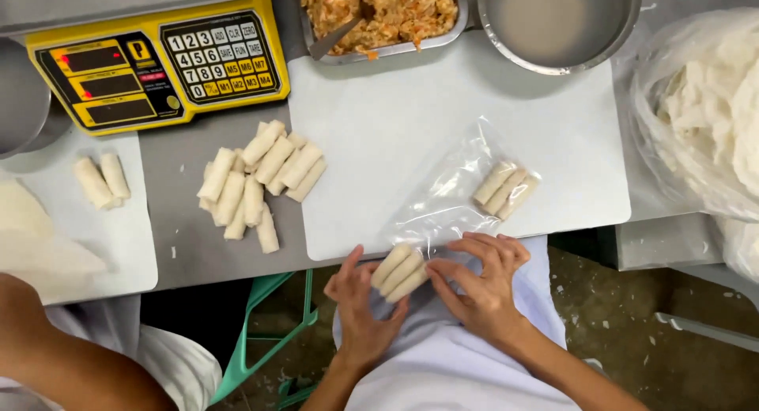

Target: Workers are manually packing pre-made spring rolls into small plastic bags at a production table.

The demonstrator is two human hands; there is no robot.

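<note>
My left hand (360, 304) and my right hand (479, 283) together hold three pale spring rolls (400, 271) side by side at the near edge of a white cutting board (395, 126). The rolls sit at the mouth of a clear plastic bag (447, 197) lying on the board. Three more spring rolls (504, 191) lie inside the bag at its far end. My right fingers touch the bag's opening.
A pile of spring rolls (257, 181) lies on the grey table, left of the board. A yellow scale (158, 63), a filling tray (379, 15), a metal bowl (557, 23) and a wrapper bag (704, 110) surround it. Another person's arm (55, 356) is at left.
</note>
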